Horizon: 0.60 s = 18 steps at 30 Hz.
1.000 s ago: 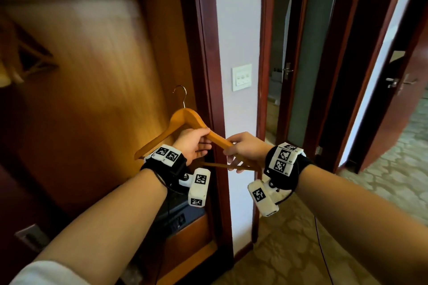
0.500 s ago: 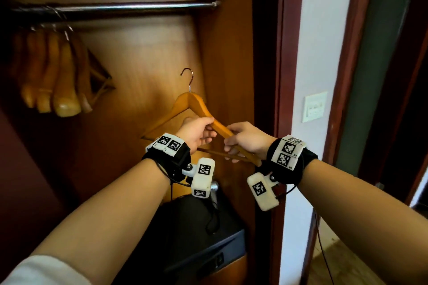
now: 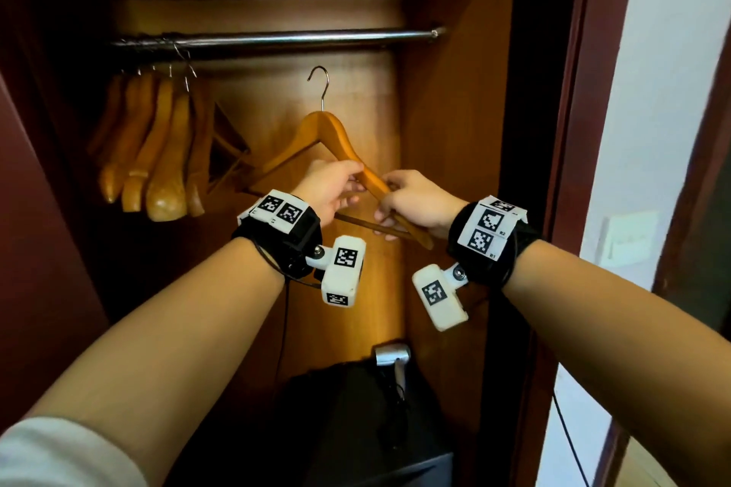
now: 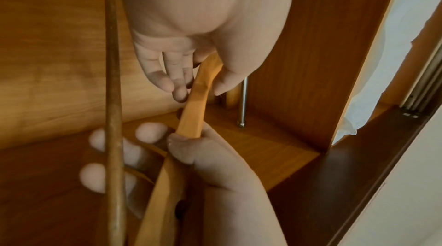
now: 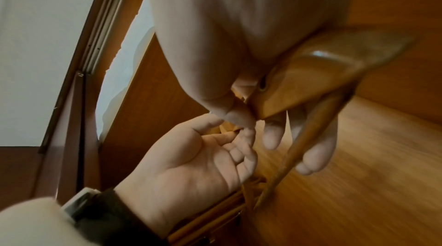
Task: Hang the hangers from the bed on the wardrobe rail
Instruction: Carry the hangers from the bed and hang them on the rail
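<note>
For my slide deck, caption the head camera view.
Both hands hold a wooden hanger below the wardrobe rail.

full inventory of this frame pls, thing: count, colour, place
held hanger: 1, light wood with metal hook, below the rail, not yet hooked on
hung hangers: a bunch, count unclear, light wood, left end of the rail
rail: 1, silver metal, across the wardrobe top
wardrobe: 1, brown wood, open
black box: 1, wardrobe bottom
wall switch: 1, white, wall at right
wrist cameras: 2, white with black markers, on black bands
left hand: 1, grips the hanger's right arm
right hand: 1, grips the same arm lower down, fingers at the bottom bar
</note>
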Tool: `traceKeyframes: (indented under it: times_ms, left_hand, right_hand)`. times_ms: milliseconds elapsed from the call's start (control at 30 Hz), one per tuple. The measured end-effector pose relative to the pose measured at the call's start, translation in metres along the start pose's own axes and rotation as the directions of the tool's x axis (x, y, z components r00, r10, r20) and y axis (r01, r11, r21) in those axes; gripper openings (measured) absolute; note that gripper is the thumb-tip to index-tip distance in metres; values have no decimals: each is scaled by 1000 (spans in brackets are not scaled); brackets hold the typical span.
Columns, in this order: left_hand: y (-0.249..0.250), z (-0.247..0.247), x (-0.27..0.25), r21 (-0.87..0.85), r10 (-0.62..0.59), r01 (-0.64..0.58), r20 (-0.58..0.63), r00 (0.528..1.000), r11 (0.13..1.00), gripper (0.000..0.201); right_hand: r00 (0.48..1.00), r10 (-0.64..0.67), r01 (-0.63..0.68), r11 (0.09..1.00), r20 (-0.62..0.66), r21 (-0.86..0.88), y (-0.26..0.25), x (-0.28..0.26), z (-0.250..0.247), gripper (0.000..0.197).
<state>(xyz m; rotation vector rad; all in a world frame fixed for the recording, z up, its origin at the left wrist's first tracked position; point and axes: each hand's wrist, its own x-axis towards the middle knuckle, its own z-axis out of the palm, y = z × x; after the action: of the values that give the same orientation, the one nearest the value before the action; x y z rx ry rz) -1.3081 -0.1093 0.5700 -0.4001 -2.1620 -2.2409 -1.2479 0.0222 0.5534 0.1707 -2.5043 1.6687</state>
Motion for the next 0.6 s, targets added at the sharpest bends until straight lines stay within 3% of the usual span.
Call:
traceKeyframes:
  times_ms: [234, 334, 400, 501, 601]
  left_hand:
    - [27, -14, 17, 47, 86, -81, -114, 990, 996, 15]
    - [40, -21, 22, 60, 104, -95, -181, 978, 994, 27]
    - [46, -26, 24, 69, 108, -96, -195, 975, 993, 23]
    - [55, -33, 26, 130, 110, -89, -171, 979, 988, 67]
    - [62, -35, 25, 176, 114, -91, -125, 986, 980, 69]
  right_hand:
    - [986, -161, 165, 982, 48, -92, -31, 27, 7, 37]
    - [984, -179, 181, 974, 22, -140, -46, 36, 9, 37]
    - [984, -179, 178, 972, 10, -152, -55, 42, 10, 36]
    - [985, -170, 165, 975, -21, -147, -68, 51, 12, 34]
    - [981, -184, 172, 973, -65, -155, -75, 56, 13, 31]
